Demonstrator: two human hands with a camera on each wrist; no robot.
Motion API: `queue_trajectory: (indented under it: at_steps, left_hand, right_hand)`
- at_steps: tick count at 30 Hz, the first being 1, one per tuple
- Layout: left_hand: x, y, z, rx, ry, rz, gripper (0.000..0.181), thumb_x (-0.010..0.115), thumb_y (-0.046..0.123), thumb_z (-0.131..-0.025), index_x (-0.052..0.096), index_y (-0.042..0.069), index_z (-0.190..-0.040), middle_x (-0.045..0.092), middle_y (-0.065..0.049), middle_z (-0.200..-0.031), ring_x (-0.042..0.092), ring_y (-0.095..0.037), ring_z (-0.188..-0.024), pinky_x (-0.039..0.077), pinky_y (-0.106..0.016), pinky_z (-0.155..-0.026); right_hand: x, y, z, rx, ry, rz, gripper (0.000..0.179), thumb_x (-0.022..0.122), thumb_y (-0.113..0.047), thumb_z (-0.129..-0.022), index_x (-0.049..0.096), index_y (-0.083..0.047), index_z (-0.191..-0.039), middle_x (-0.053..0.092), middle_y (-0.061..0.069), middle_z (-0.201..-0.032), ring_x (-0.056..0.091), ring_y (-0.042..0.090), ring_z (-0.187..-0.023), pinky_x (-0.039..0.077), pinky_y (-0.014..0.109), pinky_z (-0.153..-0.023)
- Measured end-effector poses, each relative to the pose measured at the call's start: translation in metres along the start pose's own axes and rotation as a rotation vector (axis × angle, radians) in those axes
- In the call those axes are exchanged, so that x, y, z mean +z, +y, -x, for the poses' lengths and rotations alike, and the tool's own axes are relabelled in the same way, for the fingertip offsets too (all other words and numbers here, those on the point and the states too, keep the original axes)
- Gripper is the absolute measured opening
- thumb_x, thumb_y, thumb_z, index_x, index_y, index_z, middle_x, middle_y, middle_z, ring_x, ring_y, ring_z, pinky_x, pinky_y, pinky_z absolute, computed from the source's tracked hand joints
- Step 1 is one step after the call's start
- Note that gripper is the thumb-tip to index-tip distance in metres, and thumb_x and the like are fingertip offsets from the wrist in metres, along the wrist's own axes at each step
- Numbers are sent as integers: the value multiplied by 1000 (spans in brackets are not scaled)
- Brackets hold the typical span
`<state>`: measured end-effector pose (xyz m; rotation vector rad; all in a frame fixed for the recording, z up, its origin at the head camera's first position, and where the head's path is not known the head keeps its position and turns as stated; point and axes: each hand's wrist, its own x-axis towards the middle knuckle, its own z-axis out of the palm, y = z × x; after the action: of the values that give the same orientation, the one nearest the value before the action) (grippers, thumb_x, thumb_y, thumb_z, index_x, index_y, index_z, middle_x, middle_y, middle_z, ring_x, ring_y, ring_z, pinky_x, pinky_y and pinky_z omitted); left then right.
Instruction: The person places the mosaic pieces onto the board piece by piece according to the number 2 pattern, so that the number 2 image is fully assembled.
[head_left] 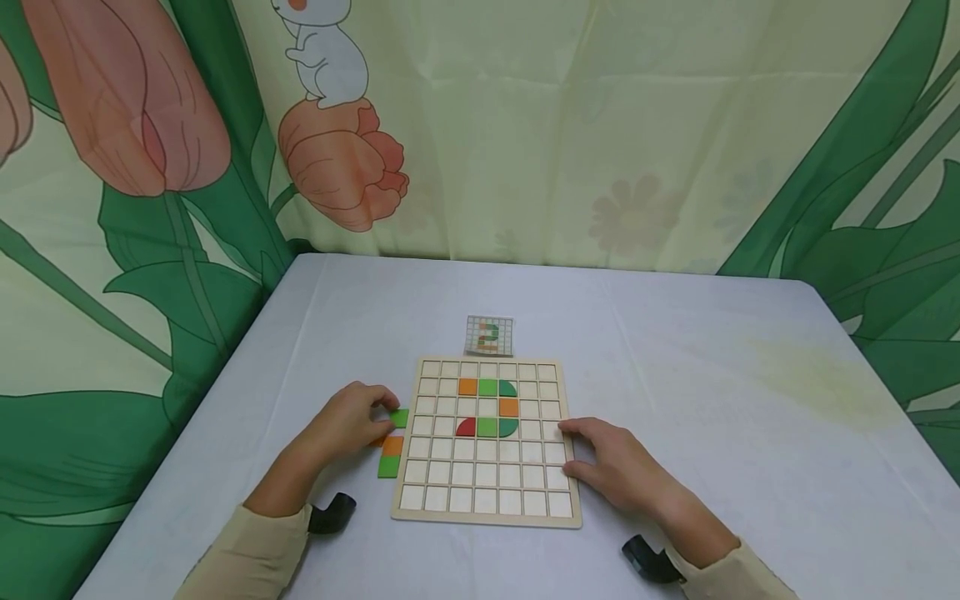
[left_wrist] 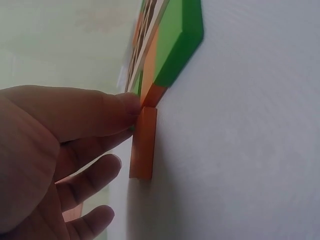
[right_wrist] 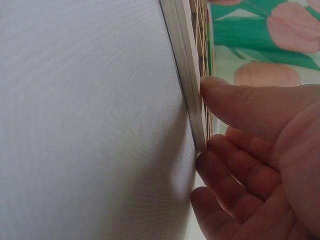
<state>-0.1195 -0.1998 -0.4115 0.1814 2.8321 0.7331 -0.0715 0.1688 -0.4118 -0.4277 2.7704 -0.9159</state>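
A wooden grid board (head_left: 442, 515) lies on the table with orange, green, dark green and red pieces in its cells. At its left side my left hand (head_left: 333, 429) pinches a green square tile (head_left: 401, 419) between thumb and index finger; the thumb hides part of the tile in the left wrist view. Close by lie an orange tile (head_left: 392, 446), a green tile (head_left: 388, 467) and another orange tile (left_wrist: 143, 145), mostly covered by the hand in the head view. My right hand (head_left: 618, 462) rests thumb and fingertips against the board's right edge (right_wrist: 187, 75), fingers relaxed.
A small pattern card (head_left: 489, 336) with a coloured grid picture lies just beyond the board's far edge. The table has a white cloth (head_left: 712, 375). Behind it hangs a printed curtain (head_left: 510, 150). Black wrist-camera mounts (head_left: 332, 514) sit by both sleeves.
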Motion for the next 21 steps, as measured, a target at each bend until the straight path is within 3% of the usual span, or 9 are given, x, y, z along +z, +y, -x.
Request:
queue_trajectory:
  at_steps: [10, 21]
  left_hand:
    - [-3, 1, -2, 19, -2, -57, 19, 80, 13, -84, 73, 9, -102, 62, -3, -96, 54, -21, -91, 53, -39, -82]
    - [-10, 5, 3, 82, -5, 15, 19, 79, 13, -85, 73, 9, -103, 62, -4, -103, 57, -25, -102, 50, -45, -88]
  right_hand:
    - [0, 0, 1, -4, 0, -4, 49, 76, -13, -88, 60, -4, -133, 59, 10, -135, 52, 32, -129, 39, 51, -106]
    - [-1, -1, 1, -7, -2, 9, 49, 77, -13, -87, 60, -4, -132, 60, 11, -134, 52, 33, -129, 40, 51, -105]
